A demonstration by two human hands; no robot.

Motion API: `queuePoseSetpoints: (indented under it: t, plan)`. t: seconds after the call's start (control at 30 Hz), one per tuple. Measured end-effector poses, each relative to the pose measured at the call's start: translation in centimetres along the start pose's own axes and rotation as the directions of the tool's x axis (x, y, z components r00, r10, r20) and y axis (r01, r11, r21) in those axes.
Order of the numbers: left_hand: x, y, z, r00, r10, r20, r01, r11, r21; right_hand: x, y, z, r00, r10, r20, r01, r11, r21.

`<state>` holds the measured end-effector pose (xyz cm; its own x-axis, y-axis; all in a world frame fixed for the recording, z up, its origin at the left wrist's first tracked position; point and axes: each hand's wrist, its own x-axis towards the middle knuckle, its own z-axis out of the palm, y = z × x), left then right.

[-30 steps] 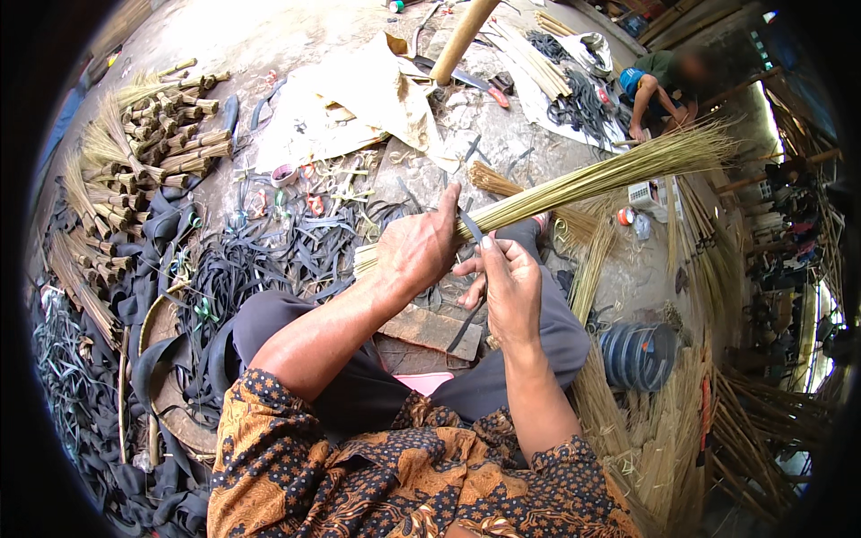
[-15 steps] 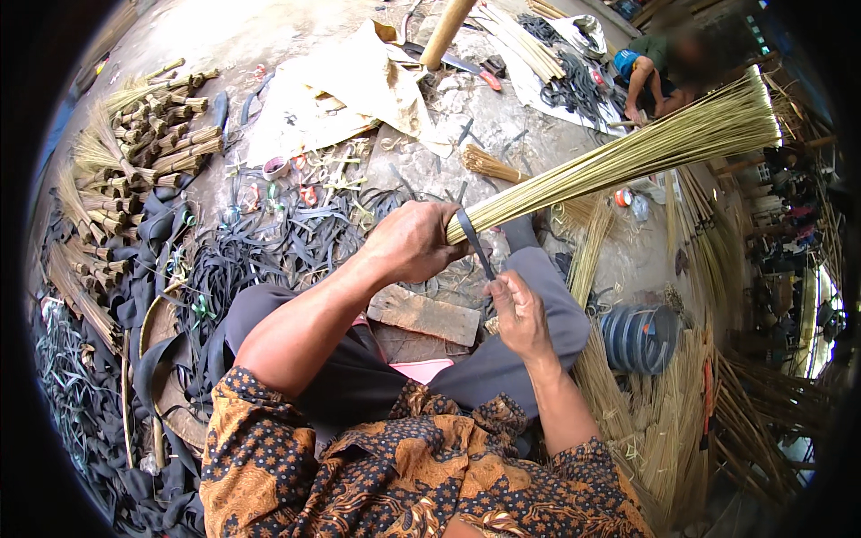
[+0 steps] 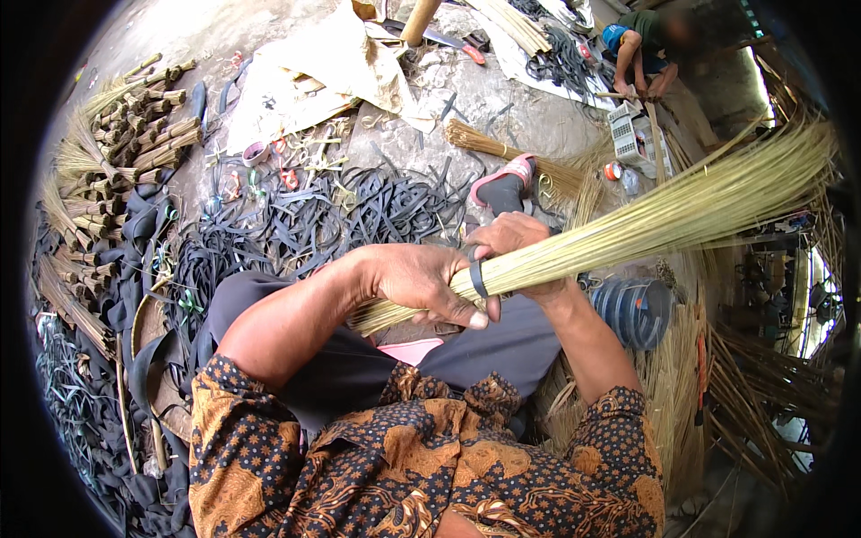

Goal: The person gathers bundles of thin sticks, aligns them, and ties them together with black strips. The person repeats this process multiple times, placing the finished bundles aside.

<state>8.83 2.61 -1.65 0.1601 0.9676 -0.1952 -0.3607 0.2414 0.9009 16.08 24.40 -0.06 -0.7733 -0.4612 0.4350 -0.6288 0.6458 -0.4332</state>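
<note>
A long bundle of thin yellow-green sticks (image 3: 610, 247) slants across in front of me, its bushy end at the upper right. My left hand (image 3: 417, 280) wraps round the narrow end, its thumb lying along the front. Just right of that thumb, a black rubber strip (image 3: 479, 273) loops around the bundle. My right hand (image 3: 516, 235) reaches behind the sticks, and its bent fingers come out on the far side at the strip's upper end. The bundle hides its palm and part of its grip.
Black rubber strips (image 3: 386, 211) lie heaped ahead and leftward. Tied stick bundles (image 3: 148, 134) are stacked at far left. A clear ribbed plastic container (image 3: 632, 312) stands right of my knee. A knife (image 3: 448, 40) lies far ahead. Another person (image 3: 641, 54) crouches at upper right.
The bundle has come lower and nearer, with more of its narrow end showing left of my left hand. My right hand has moved from the near side to behind the bundle.
</note>
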Motion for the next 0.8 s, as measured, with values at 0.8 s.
queuePoseSetpoints:
  t: [0.8]
  plan:
    - [2.0,-3.6,-3.0,0.462,0.446,-0.767,0.483,0.598,0.639,4.5,-3.5,3.9,0.555,0.814,0.174,-0.708,0.352,0.612]
